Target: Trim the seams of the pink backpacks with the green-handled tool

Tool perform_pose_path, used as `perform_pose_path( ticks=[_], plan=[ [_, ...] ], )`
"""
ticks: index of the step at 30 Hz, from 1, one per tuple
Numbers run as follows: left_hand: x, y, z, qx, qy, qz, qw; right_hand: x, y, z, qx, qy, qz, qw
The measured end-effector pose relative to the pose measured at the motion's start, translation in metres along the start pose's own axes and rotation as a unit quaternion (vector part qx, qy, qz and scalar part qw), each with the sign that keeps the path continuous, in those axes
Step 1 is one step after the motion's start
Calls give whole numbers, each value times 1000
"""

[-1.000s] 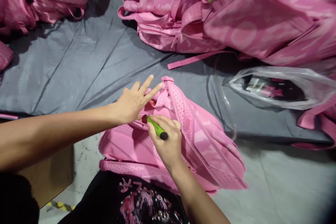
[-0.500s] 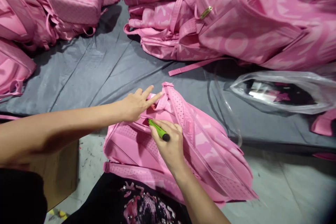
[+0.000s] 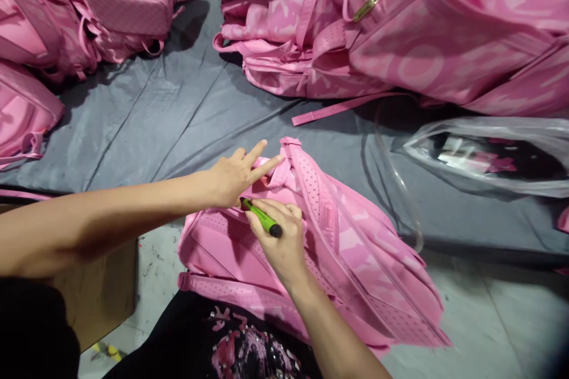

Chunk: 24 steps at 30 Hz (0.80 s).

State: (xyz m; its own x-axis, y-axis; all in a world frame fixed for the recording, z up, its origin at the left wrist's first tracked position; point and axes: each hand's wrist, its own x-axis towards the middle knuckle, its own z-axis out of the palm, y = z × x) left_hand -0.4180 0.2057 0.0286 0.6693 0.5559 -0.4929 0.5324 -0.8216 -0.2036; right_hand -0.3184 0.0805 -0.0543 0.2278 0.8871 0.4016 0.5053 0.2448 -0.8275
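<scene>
The right hand (image 3: 281,241), clamped on a green marker (image 3: 263,218), has moved it closer to the left hand (image 3: 232,177). That hand's fingers stay spread apart on the pink backpack (image 3: 371,249), at the near edge of the worktop (image 3: 178,142).

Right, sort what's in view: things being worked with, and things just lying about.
Being worked with:
- green tool, held in the right hand
- pink backpack, with the left hand at its top

Apparently just lying about:
- piled pink bags
- clear plastic bag
</scene>
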Motion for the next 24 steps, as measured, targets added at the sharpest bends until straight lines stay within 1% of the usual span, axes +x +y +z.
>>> perform_pose_path(
  ticks=[3, 7, 10, 15, 16, 18, 21, 24],
  plan=[
    [0, 5, 1, 25, 9, -33, 999, 0, 0, 0, 1, 2, 13, 1000],
    [2, -1, 5, 9, 9, -8, 1000, -1, 0, -2, 4, -5, 23, 1000],
    [3, -8, 5, -11, 6, 16, 1000, -1, 1, -6, 0, -22, 35, 999],
    [2, -10, 1, -34, -6, 20, 999, -3, -1, -15, -29, -51, 50, 997],
    [1, -11, 2, -40, -2, 19, 999, -3, -2, -16, -33, -53, 53, 997],
    [-1, -11, 7, -60, 23, 12, 998, -4, -3, -18, -38, -54, 60, 996],
    [-4, -14, 17, -108, 62, -16, 992, -3, -4, -17, -42, -61, 70, 995],
    [-5, -15, 23, -136, 72, -32, 988, -1, -6, -13, -40, -65, 72, 994]
  ],
)
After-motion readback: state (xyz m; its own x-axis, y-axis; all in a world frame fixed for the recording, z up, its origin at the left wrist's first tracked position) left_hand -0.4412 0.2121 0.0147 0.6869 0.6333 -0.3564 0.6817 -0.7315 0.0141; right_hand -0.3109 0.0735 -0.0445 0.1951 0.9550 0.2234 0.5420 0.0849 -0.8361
